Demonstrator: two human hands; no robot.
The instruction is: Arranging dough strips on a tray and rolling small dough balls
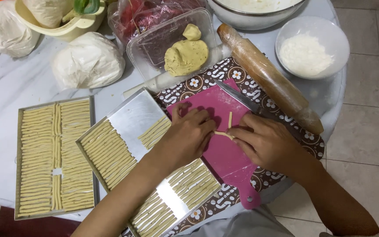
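My left hand and my right hand meet over a pink cutting board. Between their fingertips they pinch a thin strip of pale dough. A second dough strip lies upright on the board just above them. A knife rests across the board's top right corner. To the left of the board, a metal tray holds rows of dough sticks, with bare metal at its top.
A full tray of dough sticks lies at the left. A wooden rolling pin, a white bowl of flour, a plastic tub with dough lumps, a steel bowl and tied plastic bags stand behind.
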